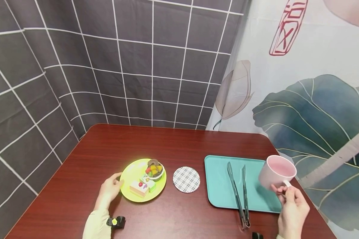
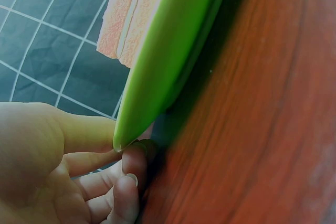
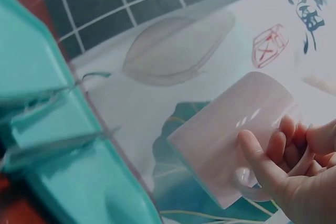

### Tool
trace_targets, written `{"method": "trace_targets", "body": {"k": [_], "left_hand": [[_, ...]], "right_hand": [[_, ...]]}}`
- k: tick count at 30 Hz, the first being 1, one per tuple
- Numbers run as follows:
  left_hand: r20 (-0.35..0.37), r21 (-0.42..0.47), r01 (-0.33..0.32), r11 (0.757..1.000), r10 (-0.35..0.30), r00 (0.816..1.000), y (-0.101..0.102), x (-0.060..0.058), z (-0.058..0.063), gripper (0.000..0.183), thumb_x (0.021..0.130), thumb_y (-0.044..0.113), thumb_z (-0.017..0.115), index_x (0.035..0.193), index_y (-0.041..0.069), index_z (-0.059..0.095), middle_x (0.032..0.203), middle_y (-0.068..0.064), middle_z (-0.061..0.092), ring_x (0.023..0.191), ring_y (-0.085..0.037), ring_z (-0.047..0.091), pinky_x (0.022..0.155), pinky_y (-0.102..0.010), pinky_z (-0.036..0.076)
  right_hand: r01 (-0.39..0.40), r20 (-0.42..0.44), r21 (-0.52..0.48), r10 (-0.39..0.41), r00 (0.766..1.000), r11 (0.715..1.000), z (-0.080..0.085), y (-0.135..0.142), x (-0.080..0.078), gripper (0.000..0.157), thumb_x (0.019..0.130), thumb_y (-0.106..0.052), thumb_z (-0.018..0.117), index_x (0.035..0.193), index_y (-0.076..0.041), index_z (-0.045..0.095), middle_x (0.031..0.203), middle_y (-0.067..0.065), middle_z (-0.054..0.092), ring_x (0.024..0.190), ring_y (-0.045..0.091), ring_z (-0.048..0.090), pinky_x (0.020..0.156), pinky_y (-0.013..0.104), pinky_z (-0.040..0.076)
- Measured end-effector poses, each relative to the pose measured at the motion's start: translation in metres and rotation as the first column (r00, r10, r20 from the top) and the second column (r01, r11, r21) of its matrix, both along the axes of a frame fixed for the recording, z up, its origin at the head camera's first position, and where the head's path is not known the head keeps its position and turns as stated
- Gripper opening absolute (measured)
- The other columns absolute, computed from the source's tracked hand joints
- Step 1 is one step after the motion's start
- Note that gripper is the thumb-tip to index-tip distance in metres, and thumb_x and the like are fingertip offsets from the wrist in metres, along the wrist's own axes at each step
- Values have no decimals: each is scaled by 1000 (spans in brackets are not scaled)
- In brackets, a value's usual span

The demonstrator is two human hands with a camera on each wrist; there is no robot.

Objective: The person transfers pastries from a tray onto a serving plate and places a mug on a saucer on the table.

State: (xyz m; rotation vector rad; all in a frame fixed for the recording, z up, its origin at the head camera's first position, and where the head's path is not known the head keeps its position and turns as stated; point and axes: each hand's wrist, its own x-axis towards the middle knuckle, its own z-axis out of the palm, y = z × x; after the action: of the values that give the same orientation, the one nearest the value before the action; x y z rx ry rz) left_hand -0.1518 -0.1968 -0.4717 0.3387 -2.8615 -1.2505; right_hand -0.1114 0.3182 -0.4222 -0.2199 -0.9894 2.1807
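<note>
My left hand (image 1: 110, 188) pinches the near-left rim of a yellow-green plate (image 1: 128, 172), thumb on top and fingertips under the edge in the left wrist view. On the plate sit a pink slice of cake (image 1: 138, 189), a green-and-white cake piece (image 1: 149, 184) and a small bowl of fruit dessert (image 1: 155, 170). At the right, my right hand (image 1: 294, 206) grips the handle of a pink mug (image 1: 272, 177). The mug is held upright over the right end of a teal tray (image 1: 220, 196); in the right wrist view, one finger lies along its side.
Metal tongs (image 1: 238, 196) lie across the tray, their joined end past its near edge. A round checked coaster (image 1: 186, 179) rests between plate and tray. Behind the brown table (image 1: 173, 142) hang a dark gridded curtain (image 1: 137, 66) and a printed white cloth (image 1: 263, 76).
</note>
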Motion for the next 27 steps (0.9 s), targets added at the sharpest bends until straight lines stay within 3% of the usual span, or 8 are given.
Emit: {"method": "trace_targets", "body": {"k": [4, 13, 27], "left_hand": [[-3, 5, 2, 1000, -2, 1000, 0, 0, 0, 42, 93, 16, 55, 131, -3, 54, 84, -13, 65, 73, -19, 54, 66, -30, 40], [-15, 0, 2, 1000, -2, 1000, -1, 1, 0, 43, 93, 16, 54, 131, -3, 54, 83, -13, 65, 72, -19, 54, 66, -31, 40], [-14, 0, 2, 1000, -2, 1000, 0, 2, 2, 42, 92, 16, 54, 131, -3, 54, 84, -14, 65, 73, -20, 55, 66, -31, 41]], "right_hand": [[-22, -57, -22, 21, 998, 1000, 6, -4, -1, 21, 93, 1, 55, 77, 13, 56, 68, 15, 58, 62, 21, 67, 67, 31, 58], [-95, -67, -11, 95, 993, 995, 12, -20, -4, 22, 94, -2, 55, 77, 13, 55, 67, 15, 57, 65, 22, 66, 74, 33, 58], [-192, 82, 122, 182, 980, 974, 12, -56, -11, 29, 97, -13, 50, 77, 6, 49, 69, 9, 51, 67, 16, 57, 80, 30, 57]]}}
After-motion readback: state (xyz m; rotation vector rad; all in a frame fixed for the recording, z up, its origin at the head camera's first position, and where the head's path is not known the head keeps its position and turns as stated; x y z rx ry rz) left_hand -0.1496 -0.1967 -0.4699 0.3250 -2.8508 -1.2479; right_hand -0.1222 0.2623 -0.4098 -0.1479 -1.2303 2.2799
